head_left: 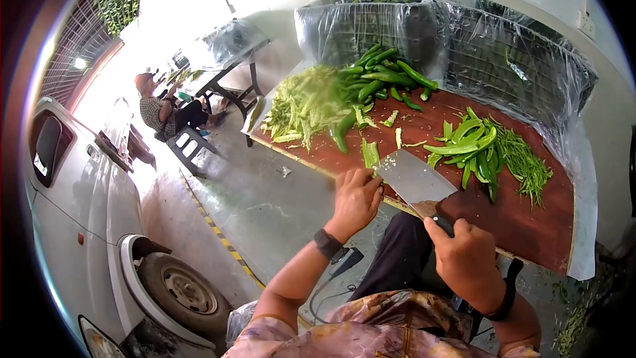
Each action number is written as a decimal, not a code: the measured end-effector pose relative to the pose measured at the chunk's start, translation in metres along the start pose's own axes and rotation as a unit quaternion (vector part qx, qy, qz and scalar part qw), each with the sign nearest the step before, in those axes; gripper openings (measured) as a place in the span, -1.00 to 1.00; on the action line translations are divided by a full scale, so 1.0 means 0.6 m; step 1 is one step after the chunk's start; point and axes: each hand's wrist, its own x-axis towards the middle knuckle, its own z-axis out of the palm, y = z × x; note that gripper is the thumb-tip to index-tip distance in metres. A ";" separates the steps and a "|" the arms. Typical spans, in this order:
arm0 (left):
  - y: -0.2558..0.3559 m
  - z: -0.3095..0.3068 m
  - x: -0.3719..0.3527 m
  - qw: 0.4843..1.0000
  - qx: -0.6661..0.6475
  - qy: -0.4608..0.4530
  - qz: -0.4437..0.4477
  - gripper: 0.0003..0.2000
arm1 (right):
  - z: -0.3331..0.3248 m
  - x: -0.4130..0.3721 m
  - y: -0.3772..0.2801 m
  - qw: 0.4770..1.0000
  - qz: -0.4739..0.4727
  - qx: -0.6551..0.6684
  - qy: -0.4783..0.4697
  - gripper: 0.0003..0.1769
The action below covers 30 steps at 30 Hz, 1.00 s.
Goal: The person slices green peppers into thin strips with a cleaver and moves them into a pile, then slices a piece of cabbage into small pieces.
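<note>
My right hand [466, 258] is closed round the dark handle of a cleaver [416, 178], its broad blade lying low over the table's near edge and flecked with small bits. At the blade's left corner, my left hand [358, 200] has its fingers curled together against a split green chili pepper [370, 153]. The fingertips and the pepper's near end are partly hidden. Further back, whole green peppers [381, 78] are heaped beside a pale pile of pepper cores [305, 107]. To the right lie opened pepper halves [470, 142] and a mound of thin green shreds [523, 162].
Plastic-lined crates [517, 63] stand along the table's [530, 232] back edge. A white vehicle [86, 205] is parked on the left. Past it, a person [162, 109] sits near a second table [228, 66]. A black stool [191, 149] stands on the floor there.
</note>
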 end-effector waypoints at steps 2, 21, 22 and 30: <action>0.000 -0.001 0.001 1.000 0.001 -0.001 0.001 -0.76 | 0.014 0.014 -0.010 1.000 -0.001 -0.029 -0.008 -0.56; -0.093 -0.021 0.102 0.988 -0.095 -0.114 0.048 -0.63 | 0.048 0.058 0.058 0.989 0.041 0.064 0.127 -0.54; -0.098 -0.016 0.102 0.988 -0.095 -0.113 0.049 -0.63 | 0.049 0.051 0.061 0.989 0.041 0.063 0.128 -0.54; -0.028 -0.013 0.050 0.994 -0.017 -0.095 -0.057 -0.85 | 0.037 0.008 0.059 0.991 0.047 0.041 0.121 -0.63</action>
